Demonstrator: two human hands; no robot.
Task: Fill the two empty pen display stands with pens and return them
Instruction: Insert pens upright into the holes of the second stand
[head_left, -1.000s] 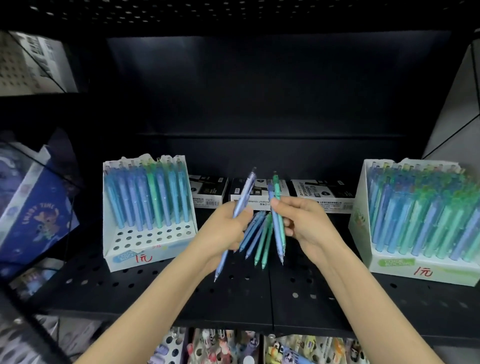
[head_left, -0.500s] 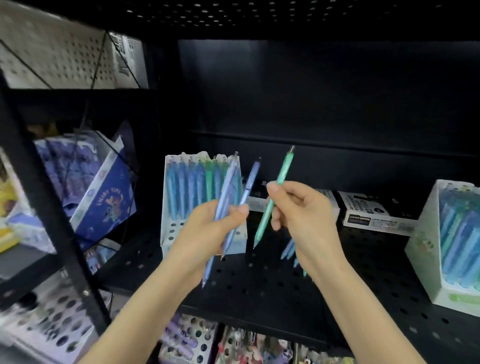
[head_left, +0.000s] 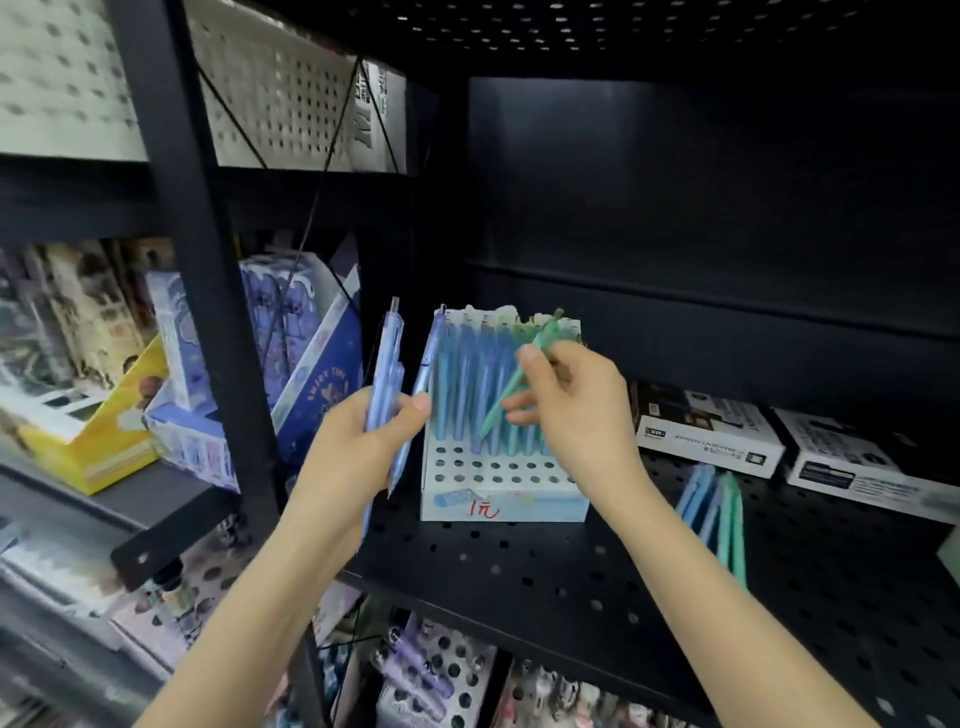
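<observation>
Centre of frame: white pen stand (head_left: 501, 467) sits on the black perforated shelf (head_left: 545, 571), back rows filled with blue and green pens, front rows of holes bare. Red price mark on its front face.

Left hand (head_left: 358, 457), centre left, fingers wrapped around a few pale blue pens (head_left: 384, 374), held upright just left of the stand, tips pointing down.

Right hand (head_left: 571, 410) in front of the stand's upper right, covering part of its pens; thumb and fingertips pinch one green pen (head_left: 514, 384), tilted, tip low and to the left, over the standing pens.

Lower right: loose pens (head_left: 714, 514), blue and green, lie flat on the shelf, apart from the stand.

Right edge: black-and-white boxes (head_left: 706, 431) lie flat behind them.

Left of frame: black upright post (head_left: 208, 291) cuts between the shelf and neighbouring blue (head_left: 322, 379) and yellow boxes (head_left: 104, 441).

Bottom: other stock on the shelf below, blurred.
</observation>
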